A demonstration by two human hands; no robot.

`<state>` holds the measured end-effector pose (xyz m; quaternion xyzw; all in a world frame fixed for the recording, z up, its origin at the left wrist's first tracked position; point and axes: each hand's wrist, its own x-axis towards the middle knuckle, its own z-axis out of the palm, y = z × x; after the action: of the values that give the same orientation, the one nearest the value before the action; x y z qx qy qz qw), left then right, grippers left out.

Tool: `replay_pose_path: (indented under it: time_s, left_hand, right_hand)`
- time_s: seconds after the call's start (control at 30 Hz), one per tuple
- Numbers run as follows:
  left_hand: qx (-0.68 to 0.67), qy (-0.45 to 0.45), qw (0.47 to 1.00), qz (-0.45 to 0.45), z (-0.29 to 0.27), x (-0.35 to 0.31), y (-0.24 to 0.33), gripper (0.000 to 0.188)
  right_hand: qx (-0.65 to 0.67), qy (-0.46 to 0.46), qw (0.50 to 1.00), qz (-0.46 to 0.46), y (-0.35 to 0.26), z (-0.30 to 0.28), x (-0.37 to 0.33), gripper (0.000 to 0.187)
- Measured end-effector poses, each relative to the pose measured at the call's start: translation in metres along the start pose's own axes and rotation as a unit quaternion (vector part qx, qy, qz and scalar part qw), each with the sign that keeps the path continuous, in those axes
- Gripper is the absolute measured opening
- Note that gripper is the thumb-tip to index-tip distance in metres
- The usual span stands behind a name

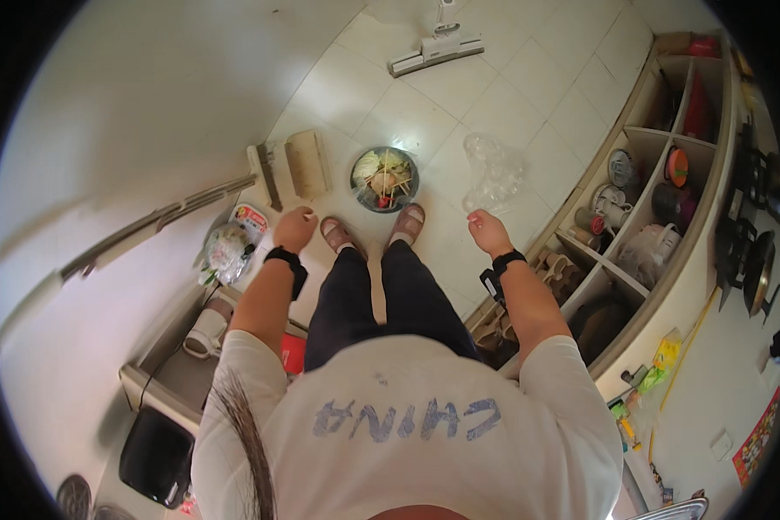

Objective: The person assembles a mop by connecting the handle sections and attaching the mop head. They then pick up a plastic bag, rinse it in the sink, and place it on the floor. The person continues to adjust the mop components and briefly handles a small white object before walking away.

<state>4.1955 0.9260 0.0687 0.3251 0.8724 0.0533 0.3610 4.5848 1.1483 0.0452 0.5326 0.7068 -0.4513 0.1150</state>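
Observation:
My left hand (295, 230) hangs low with its fingers curled in, beside a dustpan (308, 165). On the other side, my right hand (490, 232) is loosely closed, thumb near the fingertips, just short of a crumpled clear plastic bag (496, 169) that appears to lie on the floor. What either palm holds, if anything, is hidden. In front of my feet stands a round dark bin (354, 178) filled with pale leafy scraps, thin wooden sticks and something red. Both wrists wear black bands with small dark devices.
A floor-cleaner head (436, 54) rests on the tiles ahead. Open shelving (667, 139) with cups, jars and bags runs along the right. To the left are a long handle (160, 217), a bagged bundle (228, 250) and an open drawer (178, 381) holding a white mug (206, 334).

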Motion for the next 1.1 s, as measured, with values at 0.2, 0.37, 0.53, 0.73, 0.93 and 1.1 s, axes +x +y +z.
replay_pose_path:
  time_s: [0.2, 0.37, 0.53, 0.73, 0.93, 1.1]
  left_hand:
    - [-0.021, -0.072, 0.993, -0.086, 0.126, 0.091, 0.025, 0.057]
    - [-0.088, -0.079, 0.982, -0.144, 0.216, 0.136, -0.005, 0.064]
    - [-0.07, -0.091, 0.985, -0.131, 0.24, 0.158, -0.028, 0.035]
    - [-0.227, -0.024, 0.968, -0.099, 0.232, 0.157, -0.043, 0.02]
    - [-0.483, -0.127, 0.859, -0.115, 0.231, 0.136, -0.05, 0.015]
    - [-0.395, -0.068, 0.906, -0.134, 0.23, 0.118, -0.045, 0.016]
  right_hand:
    - [0.132, -0.036, 0.984, 0.116, 0.068, 0.056, 0.068, 0.024]
    - [0.116, -0.103, 0.979, 0.129, 0.104, 0.115, 0.112, 0.026]
    - [0.082, -0.091, 0.986, 0.109, 0.112, 0.163, 0.175, 0.034]
    - [0.179, -0.023, 0.983, 0.024, 0.108, 0.207, 0.264, 0.042]
    - [0.258, -0.09, 0.947, 0.171, 0.101, 0.208, 0.286, 0.025]
    - [0.334, -0.079, 0.932, 0.117, 0.083, 0.169, 0.236, 0.021]
